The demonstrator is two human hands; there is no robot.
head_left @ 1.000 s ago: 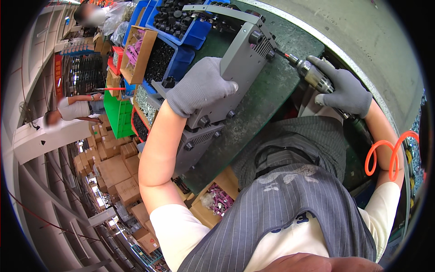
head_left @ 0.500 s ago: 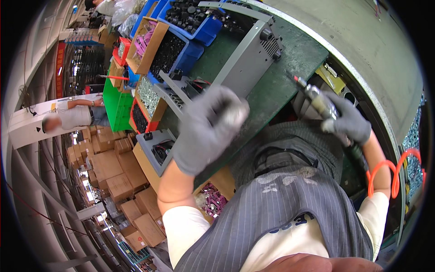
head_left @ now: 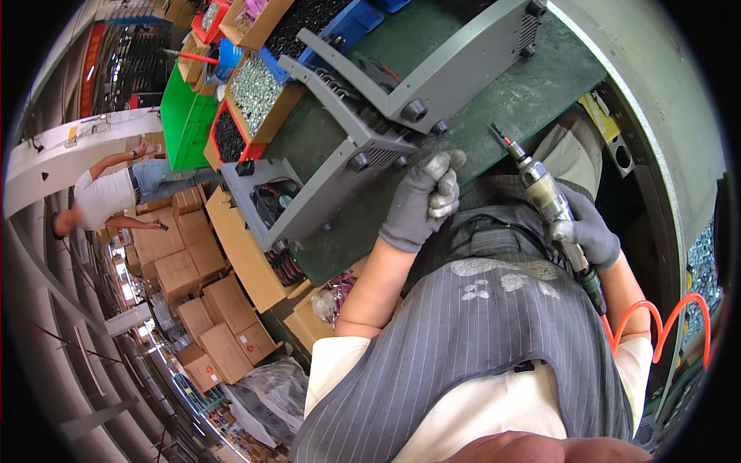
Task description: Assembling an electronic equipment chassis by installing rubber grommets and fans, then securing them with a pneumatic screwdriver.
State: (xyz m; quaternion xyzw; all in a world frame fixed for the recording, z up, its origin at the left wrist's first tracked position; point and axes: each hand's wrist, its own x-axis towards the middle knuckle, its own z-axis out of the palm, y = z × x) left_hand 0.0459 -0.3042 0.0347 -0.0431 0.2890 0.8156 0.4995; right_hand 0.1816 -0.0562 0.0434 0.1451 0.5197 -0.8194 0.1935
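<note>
My right hand [head_left: 593,231], in a grey glove, is wrapped round a pneumatic screwdriver [head_left: 546,193]. Its bit points up and left over the green worktable's edge, and a red coiled hose [head_left: 641,309] trails from its rear. My left hand [head_left: 424,199], also gloved, has its fingers curled in at the near table edge. Whatever it may hold is hidden. Just beyond it stands a grey metal housing [head_left: 332,177] with black round feet and a vented end. Farther off is a second grey housing [head_left: 463,65] of the same kind.
The green worktable [head_left: 532,104] carries a carton of silvery screws [head_left: 258,85], a red bin of black parts [head_left: 228,137] and blue bins [head_left: 359,27]. At left are a green crate [head_left: 185,123], stacked cardboard boxes [head_left: 204,274] and another person [head_left: 108,193].
The view has shifted, and the housings now sit higher and farther right in it. My left hand has come back toward the table edge, nearer the screwdriver, which my right hand still grips.
</note>
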